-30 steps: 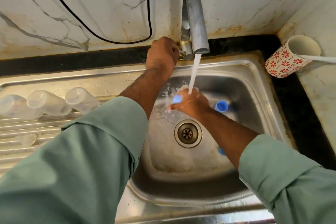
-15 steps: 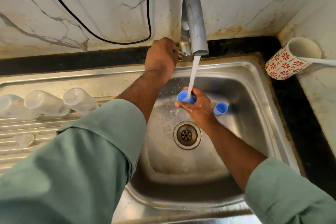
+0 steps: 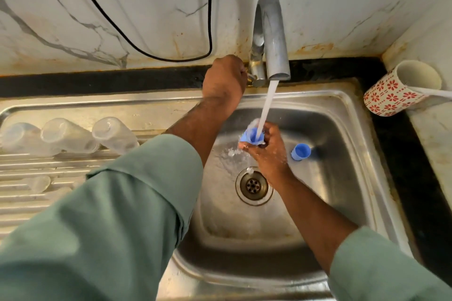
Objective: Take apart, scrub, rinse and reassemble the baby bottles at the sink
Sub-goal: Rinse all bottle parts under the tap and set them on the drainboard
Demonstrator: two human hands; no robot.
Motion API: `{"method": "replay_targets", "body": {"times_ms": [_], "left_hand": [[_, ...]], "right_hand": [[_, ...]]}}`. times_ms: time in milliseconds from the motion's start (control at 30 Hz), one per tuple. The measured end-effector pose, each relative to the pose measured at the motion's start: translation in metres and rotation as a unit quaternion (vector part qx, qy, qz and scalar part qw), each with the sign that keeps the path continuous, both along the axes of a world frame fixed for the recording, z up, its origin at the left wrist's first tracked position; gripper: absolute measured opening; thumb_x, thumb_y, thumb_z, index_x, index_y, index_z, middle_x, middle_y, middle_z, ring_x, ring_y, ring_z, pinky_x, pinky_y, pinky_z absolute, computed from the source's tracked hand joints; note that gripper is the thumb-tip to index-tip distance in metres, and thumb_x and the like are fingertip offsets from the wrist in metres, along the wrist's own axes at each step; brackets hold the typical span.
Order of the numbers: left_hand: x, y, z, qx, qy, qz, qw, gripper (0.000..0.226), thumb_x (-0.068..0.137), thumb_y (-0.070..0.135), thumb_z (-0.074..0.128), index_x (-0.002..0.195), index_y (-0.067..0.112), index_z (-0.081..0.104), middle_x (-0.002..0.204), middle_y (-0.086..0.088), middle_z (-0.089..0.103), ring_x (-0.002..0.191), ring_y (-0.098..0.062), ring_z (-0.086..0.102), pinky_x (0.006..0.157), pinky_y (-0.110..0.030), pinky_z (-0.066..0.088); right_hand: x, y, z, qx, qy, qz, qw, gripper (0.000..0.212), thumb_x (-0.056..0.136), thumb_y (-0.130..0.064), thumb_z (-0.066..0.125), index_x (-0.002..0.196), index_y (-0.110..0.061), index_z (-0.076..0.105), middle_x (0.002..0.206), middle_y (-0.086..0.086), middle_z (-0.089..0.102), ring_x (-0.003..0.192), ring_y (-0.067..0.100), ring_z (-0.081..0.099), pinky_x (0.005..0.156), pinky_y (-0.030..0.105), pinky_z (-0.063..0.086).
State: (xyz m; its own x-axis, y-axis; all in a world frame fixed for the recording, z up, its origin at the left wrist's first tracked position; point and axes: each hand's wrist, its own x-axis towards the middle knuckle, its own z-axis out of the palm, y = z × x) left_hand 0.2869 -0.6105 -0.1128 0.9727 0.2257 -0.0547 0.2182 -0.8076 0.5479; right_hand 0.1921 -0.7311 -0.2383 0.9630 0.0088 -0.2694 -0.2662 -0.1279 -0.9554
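The left arm reaches forward across the sink [image 3: 352, 110], its green sleeve [image 3: 122, 215] pushed up to mid-forearm, and the left hand [image 3: 223, 80] is at the base of the tap [image 3: 271, 36] with its fingers curled round the tap handle; the handle itself is mostly hidden behind the knuckles. The right arm comes in from the lower right, forearm bare, wrist bent slightly down, and the right hand [image 3: 267, 148] sits over the basin just above the drain [image 3: 254, 186]. Its fingers and thumb are closed round a blue cap [image 3: 252, 135], holding it mouth-up directly under the stream of water [image 3: 267, 105], which pours into it and spills down off the hand. A second blue cap [image 3: 300, 152] lies on its side on the basin floor, near the right hand but apart from it. On the ribbed draining board [image 3: 29, 193] to the left, three clear bottles [image 3: 68, 135] lie side by side, touching. A red-and-white patterned mug [image 3: 391, 95] stands tilted on the counter at the right corner.
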Motion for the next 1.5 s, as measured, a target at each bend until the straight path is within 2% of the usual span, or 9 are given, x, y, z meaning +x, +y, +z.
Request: {"method": "replay_targets", "body": {"times_ms": [267,400,567,800,900,1000,1100,1200,1500], "left_hand": [[-0.002,0.001,0.000,-0.009,-0.010,-0.001,1.000,0.015,0.094,0.018,0.056,0.090,0.014,0.071,0.091,-0.010,0.070,0.085,-0.029,0.068,0.077,-0.033,0.057],[-0.002,0.001,-0.002,-0.002,-0.016,0.004,1.000,0.016,0.094,0.018,0.056,0.086,0.014,0.069,0.085,-0.008,0.067,0.084,-0.029,0.067,0.072,-0.029,0.051],[-0.003,-0.001,0.000,0.008,-0.017,0.003,1.000,0.018,0.095,0.016,0.055,0.086,0.013,0.069,0.079,-0.004,0.060,0.079,-0.024,0.064,0.068,-0.027,0.048],[-0.002,-0.003,0.001,0.010,-0.008,0.008,1.000,0.015,0.097,0.018,0.056,0.096,0.012,0.070,0.084,-0.003,0.062,0.085,-0.023,0.067,0.078,-0.029,0.055],[-0.002,-0.005,0.004,0.022,0.012,0.008,1.000,0.015,0.097,0.019,0.058,0.103,0.012,0.069,0.094,-0.005,0.066,0.090,-0.022,0.067,0.084,-0.030,0.055],[-0.004,-0.006,0.005,0.026,0.019,0.007,0.999,0.016,0.097,0.019,0.057,0.106,0.011,0.068,0.101,-0.008,0.069,0.092,-0.025,0.067,0.087,-0.035,0.056],[-0.005,-0.007,0.006,0.033,0.016,0.007,0.999,0.018,0.098,0.019,0.055,0.107,0.010,0.068,0.103,-0.010,0.069,0.093,-0.027,0.067,0.086,-0.036,0.056],[-0.005,-0.006,0.004,0.029,0.004,0.007,1.000,0.021,0.099,0.019,0.053,0.107,0.009,0.069,0.102,-0.010,0.070,0.092,-0.026,0.067,0.080,-0.031,0.053],[-0.004,-0.003,-0.006,-0.043,-0.024,0.029,0.998,0.021,0.093,0.012,0.059,0.073,0.019,0.061,0.076,-0.001,0.061,0.073,-0.018,0.061,0.068,-0.024,0.050]], "right_hand": [[0.000,-0.007,-0.008,0.077,0.168,-0.001,0.983,0.011,0.086,-0.021,0.073,0.090,-0.011,0.069,0.085,0.006,0.069,0.084,0.026,0.067,0.076,0.038,0.054],[0.011,-0.012,0.008,0.382,0.377,-0.146,0.831,0.031,0.098,-0.029,0.052,0.102,0.000,0.061,0.098,0.024,0.064,0.066,0.027,0.064,0.051,0.027,0.055],[0.018,-0.008,0.011,0.472,0.392,-0.211,0.760,0.046,0.097,-0.030,0.052,0.129,0.002,0.046,0.121,0.036,0.048,0.063,0.018,0.048,0.042,0.019,0.047],[0.027,0.008,0.028,0.304,0.329,-0.141,0.883,0.008,0.090,-0.013,0.068,0.086,-0.008,0.063,0.116,0.016,0.061,0.098,0.027,0.062,0.085,0.039,0.056],[0.030,-0.001,0.014,-0.106,0.199,0.009,0.974,0.026,0.085,-0.010,0.073,0.109,-0.009,0.065,0.123,0.012,0.062,0.113,0.029,0.060,0.097,0.041,0.051],[0.031,-0.013,0.001,-0.337,0.045,0.175,0.924,0.030,0.095,-0.017,0.060,0.124,-0.009,0.060,0.123,0.012,0.057,0.114,0.030,0.057,0.098,0.038,0.050],[0.031,-0.015,0.003,-0.264,0.044,0.218,0.939,0.035,0.091,-0.034,0.064,0.119,-0.014,0.060,0.108,0.006,0.063,0.099,0.023,0.062,0.090,0.029,0.051],[0.024,-0.011,-0.004,-0.138,0.088,0.136,0.977,0.045,0.067,0.001,0.084,0.101,-0.014,0.059,0.090,-0.001,0.061,0.083,0.015,0.059,0.068,0.013,0.047],[0.003,-0.019,-0.020,-0.133,-0.007,0.056,0.989,0.041,0.075,0.007,0.075,0.106,-0.016,0.062,0.111,0.003,0.056,0.094,0.012,0.055,0.075,0.001,0.043]]}}
